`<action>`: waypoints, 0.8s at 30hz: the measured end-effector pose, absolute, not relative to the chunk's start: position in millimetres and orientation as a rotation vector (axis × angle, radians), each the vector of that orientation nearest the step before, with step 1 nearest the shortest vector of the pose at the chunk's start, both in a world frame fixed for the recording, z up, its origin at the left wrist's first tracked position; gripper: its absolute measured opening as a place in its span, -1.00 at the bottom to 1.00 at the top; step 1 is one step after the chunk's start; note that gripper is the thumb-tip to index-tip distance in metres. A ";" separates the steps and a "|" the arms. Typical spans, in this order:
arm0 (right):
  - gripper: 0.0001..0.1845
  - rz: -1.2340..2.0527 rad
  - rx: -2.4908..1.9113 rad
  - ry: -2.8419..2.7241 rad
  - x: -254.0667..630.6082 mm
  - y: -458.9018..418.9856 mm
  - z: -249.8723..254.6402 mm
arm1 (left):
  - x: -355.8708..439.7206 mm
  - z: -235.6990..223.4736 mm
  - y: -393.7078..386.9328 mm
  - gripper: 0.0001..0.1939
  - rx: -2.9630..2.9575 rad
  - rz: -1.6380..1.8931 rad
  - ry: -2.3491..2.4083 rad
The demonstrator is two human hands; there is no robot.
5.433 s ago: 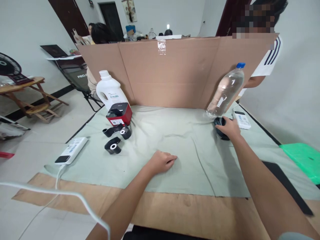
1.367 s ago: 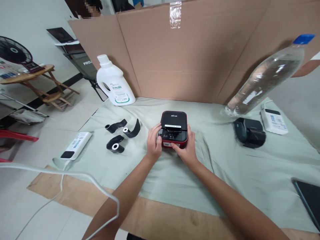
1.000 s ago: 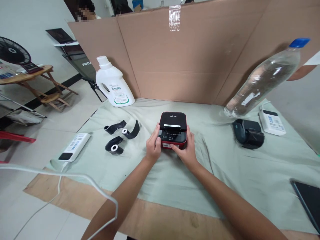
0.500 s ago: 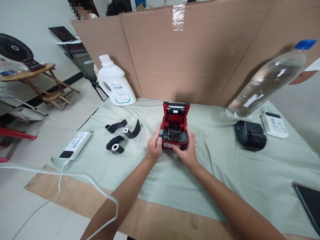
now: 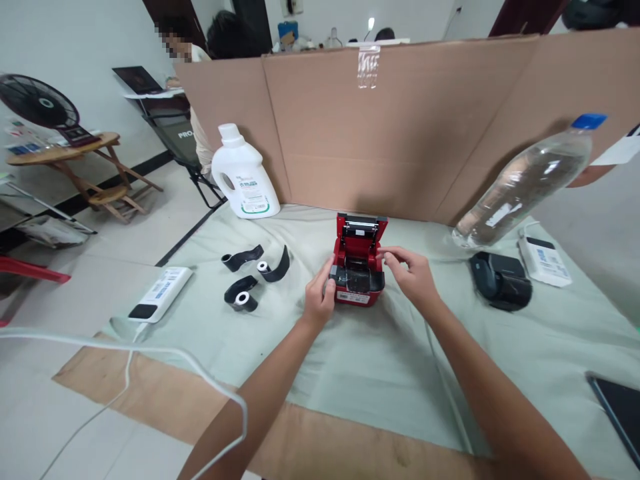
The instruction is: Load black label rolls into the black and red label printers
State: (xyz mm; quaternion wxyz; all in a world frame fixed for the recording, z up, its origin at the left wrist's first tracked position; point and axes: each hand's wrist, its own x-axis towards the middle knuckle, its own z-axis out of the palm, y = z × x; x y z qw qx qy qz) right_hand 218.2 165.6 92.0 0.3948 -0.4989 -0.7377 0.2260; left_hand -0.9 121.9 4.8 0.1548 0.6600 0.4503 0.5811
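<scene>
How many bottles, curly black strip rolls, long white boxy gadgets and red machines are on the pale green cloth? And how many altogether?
White plastic jug and clear blue-capped bottle: 2
Curly black strip rolls: 3
White boxy gadgets: 2
Red open-lidded machine: 1
Total: 8

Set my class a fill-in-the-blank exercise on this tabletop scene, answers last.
The left hand touches a red and black box-shaped device whose lid is ____, not closed.
Behind the white plastic jug stands a brown panel made of ____.
The cap of the tilted clear plastic bottle is coloured ____.
Loose black rolls on the pale green cloth number ____.

open; cardboard; blue; three
</scene>
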 end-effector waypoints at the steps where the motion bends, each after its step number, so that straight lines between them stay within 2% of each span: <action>1: -0.65 0.598 -1.332 -1.984 215.3 175.1 102.4 | -0.8 4.9 122.1 -0.47 1.890 1.670 1.286; 8: -0.64 0.216 -1.839 -2.724 149.6 205.9 140.4 | -2.0 4.4 123.1 -0.47 1.894 1.668 1.291; 15: -0.70 0.428 -1.780 -3.045 131.2 228.7 144.3 | -2.1 3.6 125.5 -0.48 1.895 1.685 1.254; 22: -0.92 0.398 -1.675 -2.819 152.4 215.7 165.3 | -1.5 1.7 127.6 -0.50 1.876 1.707 1.239; 24: -0.91 0.440 -1.613 -2.635 158.8 207.7 181.9 | -1.1 -0.1 128.2 -0.55 1.845 1.698 1.289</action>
